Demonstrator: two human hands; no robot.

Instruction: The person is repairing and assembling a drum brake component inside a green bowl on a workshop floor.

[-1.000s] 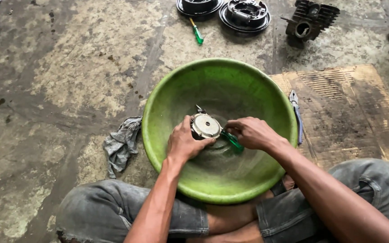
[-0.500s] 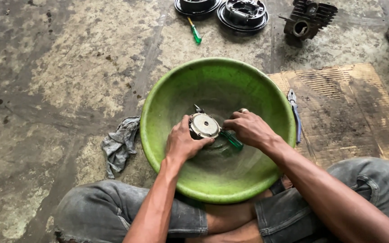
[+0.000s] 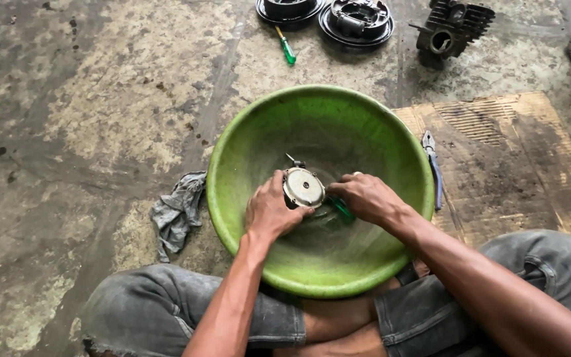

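From the head view, I see my left hand (image 3: 270,213) gripping the round metal part (image 3: 303,187) down in the bottom of the green basin (image 3: 232,158), fingers closed on its lower edge. My right hand (image 3: 365,197) is closed around a green-handled tool (image 3: 342,208) held against the part's right side. Compared with a second ago, little has shifted: both hands sit in the same place, so the work on that part looks like it is continuing in the same spot.

The basin wall rises close around both wrists. Outside it, a grey rag (image 3: 178,210) lies to the left, pliers (image 3: 432,165) just beside the right rim on the cardboard (image 3: 517,165), and a green screwdriver (image 3: 286,47) with engine parts (image 3: 357,20) well beyond.
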